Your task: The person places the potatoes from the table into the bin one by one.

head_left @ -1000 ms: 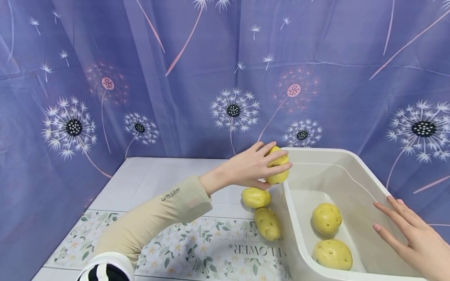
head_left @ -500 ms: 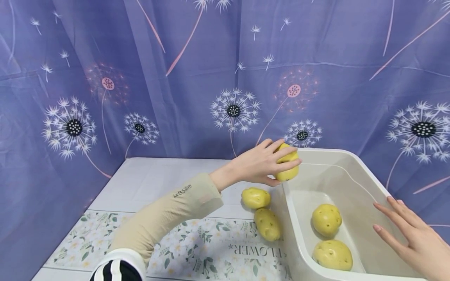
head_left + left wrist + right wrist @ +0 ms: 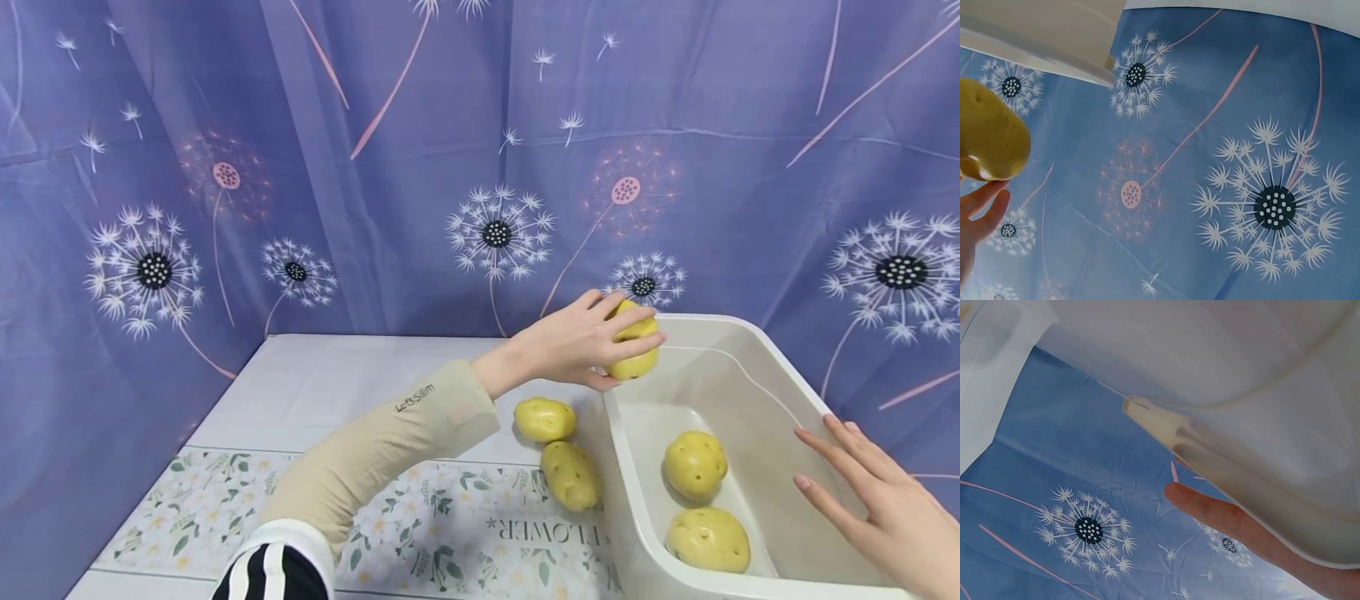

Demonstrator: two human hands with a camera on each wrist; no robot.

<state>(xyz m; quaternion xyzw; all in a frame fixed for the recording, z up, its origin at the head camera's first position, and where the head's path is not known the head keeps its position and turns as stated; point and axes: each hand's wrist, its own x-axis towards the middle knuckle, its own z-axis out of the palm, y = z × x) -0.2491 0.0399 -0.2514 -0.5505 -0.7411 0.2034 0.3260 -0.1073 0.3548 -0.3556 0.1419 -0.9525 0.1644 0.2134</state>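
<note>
My left hand (image 3: pixel 581 342) grips a yellow potato (image 3: pixel 633 354) over the far left rim of a whitish plastic tub (image 3: pixel 626 492). In the left wrist view the held potato (image 3: pixel 991 134) shows at the left edge, fingers under it. Two potatoes lie inside the tub, a rounder one (image 3: pixel 696 467) and a longer one (image 3: pixel 708 540) nearer me. Outside, against the tub's left wall, two more potatoes (image 3: pixel 545 419) (image 3: pixel 570 477) rest on the table. My right hand (image 3: pixel 885 500) is at the tub's right rim with fingers straight; the right wrist view shows one finger (image 3: pixel 1229 519) along the wall.
The white table (image 3: pixel 345 375) carries a floral-printed strip (image 3: pixel 435 517) across its front part. A purple curtain with dandelion prints (image 3: pixel 375 208) hangs right behind the table and tub, and along the left side.
My left hand has carried the potato rightward and slightly up, from beside the tub's left rim to over it. The right hand and the other potatoes stay in place.
</note>
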